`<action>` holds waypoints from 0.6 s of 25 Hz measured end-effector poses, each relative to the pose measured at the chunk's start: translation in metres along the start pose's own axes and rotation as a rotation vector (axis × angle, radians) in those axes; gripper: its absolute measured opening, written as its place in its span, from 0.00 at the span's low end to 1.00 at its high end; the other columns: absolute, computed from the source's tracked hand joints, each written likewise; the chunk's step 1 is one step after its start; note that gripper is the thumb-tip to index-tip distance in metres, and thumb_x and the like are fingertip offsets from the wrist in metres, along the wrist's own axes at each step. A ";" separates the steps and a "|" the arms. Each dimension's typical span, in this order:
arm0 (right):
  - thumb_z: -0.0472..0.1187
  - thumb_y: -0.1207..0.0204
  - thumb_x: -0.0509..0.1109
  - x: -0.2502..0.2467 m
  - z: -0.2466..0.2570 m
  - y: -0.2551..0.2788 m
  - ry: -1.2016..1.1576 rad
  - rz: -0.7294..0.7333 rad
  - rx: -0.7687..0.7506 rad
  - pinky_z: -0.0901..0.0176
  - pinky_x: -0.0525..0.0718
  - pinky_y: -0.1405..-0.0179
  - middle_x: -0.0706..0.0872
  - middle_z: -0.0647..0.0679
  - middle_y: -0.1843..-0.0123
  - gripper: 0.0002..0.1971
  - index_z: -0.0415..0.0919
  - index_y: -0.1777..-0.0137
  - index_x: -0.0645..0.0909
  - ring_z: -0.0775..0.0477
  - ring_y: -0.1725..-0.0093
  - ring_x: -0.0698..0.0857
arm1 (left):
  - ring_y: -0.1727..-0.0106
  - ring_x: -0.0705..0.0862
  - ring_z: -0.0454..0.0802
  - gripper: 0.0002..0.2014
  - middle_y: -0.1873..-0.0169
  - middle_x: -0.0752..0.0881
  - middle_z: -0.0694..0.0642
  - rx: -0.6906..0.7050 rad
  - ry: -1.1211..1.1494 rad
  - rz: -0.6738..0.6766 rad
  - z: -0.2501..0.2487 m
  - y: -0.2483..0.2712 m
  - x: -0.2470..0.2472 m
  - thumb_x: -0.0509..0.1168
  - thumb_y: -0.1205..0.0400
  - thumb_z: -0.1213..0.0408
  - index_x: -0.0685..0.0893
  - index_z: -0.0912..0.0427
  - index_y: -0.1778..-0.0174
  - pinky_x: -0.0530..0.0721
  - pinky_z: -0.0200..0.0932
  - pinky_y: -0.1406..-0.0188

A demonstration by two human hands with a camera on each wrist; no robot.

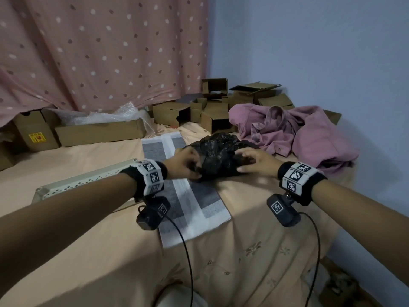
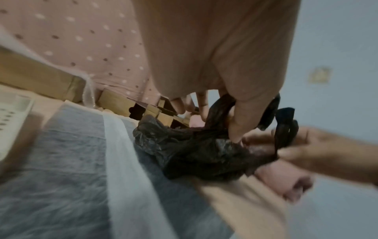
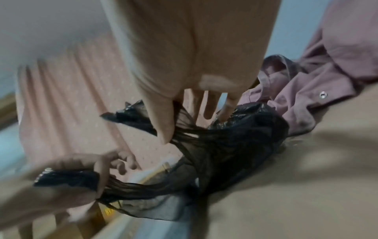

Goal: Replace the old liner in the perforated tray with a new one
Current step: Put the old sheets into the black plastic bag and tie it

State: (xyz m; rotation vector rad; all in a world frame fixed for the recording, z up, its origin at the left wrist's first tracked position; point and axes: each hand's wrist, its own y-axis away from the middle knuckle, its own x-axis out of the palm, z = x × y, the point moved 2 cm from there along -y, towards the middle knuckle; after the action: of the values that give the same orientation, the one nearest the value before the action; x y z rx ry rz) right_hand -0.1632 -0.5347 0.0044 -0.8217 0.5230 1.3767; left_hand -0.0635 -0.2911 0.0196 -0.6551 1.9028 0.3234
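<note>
A crumpled black plastic bag (image 1: 221,151) lies on the bed between both hands. My left hand (image 1: 194,168) grips a stretched handle strand of the bag (image 3: 235,142) at its left side. My right hand (image 1: 243,162) pinches another black strand (image 2: 284,129) between thumb and fingers at the bag's right side. Under the bag's near edge lies a flat grey-and-white liner pad (image 1: 192,202). The cream perforated tray (image 1: 88,178) sits left of the pad, behind my left forearm. What the bag holds is hidden.
A rumpled pink shirt (image 1: 298,131) lies right of the bag. Several open cardboard boxes (image 1: 199,111) and a long box with bubble wrap (image 1: 99,131) line the back, under a dotted pink curtain. A blue wall stands close on the right. Wrist-camera cables trail across the peach sheet.
</note>
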 end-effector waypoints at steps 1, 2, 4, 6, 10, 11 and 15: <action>0.34 0.23 0.72 -0.001 0.004 -0.005 -0.130 -0.011 0.023 0.53 0.76 0.29 0.85 0.45 0.39 0.09 0.35 0.44 0.84 0.50 0.38 0.84 | 0.36 0.75 0.55 0.07 0.38 0.78 0.57 -0.036 0.207 -0.027 -0.002 -0.003 -0.010 0.70 0.23 0.69 0.83 0.60 0.50 0.76 0.50 0.30; 0.34 0.20 0.67 0.000 0.011 -0.008 -0.230 -0.013 0.037 0.54 0.76 0.29 0.88 0.46 0.42 0.07 0.38 0.45 0.84 0.57 0.41 0.86 | 0.36 0.79 0.55 0.09 0.39 0.81 0.59 -0.070 0.403 -0.030 -0.005 -0.005 -0.018 0.67 0.22 0.72 0.82 0.63 0.46 0.81 0.48 0.33; 0.38 0.16 0.61 0.002 0.018 -0.016 -0.268 -0.100 0.063 0.53 0.75 0.27 0.89 0.46 0.48 0.07 0.42 0.49 0.82 0.62 0.45 0.87 | 0.43 0.86 0.53 0.10 0.46 0.87 0.62 -0.089 0.679 -0.048 -0.011 -0.007 -0.026 0.61 0.19 0.77 0.81 0.69 0.44 0.87 0.39 0.43; 0.41 0.15 0.57 0.004 0.021 -0.023 -0.307 -0.186 0.121 0.46 0.79 0.32 0.87 0.40 0.57 0.08 0.40 0.43 0.75 0.49 0.53 0.90 | 0.57 0.90 0.50 0.08 0.64 0.89 0.60 -0.115 0.881 -0.084 -0.016 -0.005 -0.030 0.56 0.16 0.78 0.78 0.66 0.56 0.90 0.40 0.57; 0.36 0.14 0.57 0.009 0.032 -0.032 -0.581 -0.228 0.241 0.61 0.76 0.80 0.66 0.49 0.73 0.01 0.41 0.47 0.69 0.60 0.86 0.68 | 0.82 0.72 0.43 0.15 0.80 0.72 0.51 -0.184 0.942 -0.094 -0.016 -0.007 -0.034 0.53 0.15 0.76 0.67 0.59 0.68 0.65 0.37 0.81; 0.35 0.15 0.57 0.009 0.033 -0.037 -0.640 -0.251 0.257 0.66 0.69 0.85 0.65 0.49 0.72 0.03 0.40 0.50 0.70 0.61 0.87 0.66 | 0.83 0.67 0.42 0.15 0.81 0.70 0.50 -0.204 0.927 -0.091 -0.017 -0.006 -0.037 0.55 0.18 0.76 0.67 0.58 0.69 0.61 0.38 0.78; 0.31 0.17 0.50 0.006 0.055 -0.050 -1.037 -0.389 0.338 0.72 0.59 0.91 0.68 0.46 0.71 0.13 0.39 0.64 0.67 0.60 0.90 0.64 | 0.80 0.67 0.41 0.12 0.77 0.76 0.51 -0.127 1.009 -0.018 -0.038 0.001 -0.050 0.48 0.25 0.78 0.69 0.58 0.68 0.56 0.39 0.72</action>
State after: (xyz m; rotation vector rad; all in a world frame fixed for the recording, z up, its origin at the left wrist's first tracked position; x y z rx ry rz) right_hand -0.1203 -0.4881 0.0447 0.1228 -0.2147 1.1190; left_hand -0.0778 -0.2949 0.0807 -1.0392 2.8391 0.0895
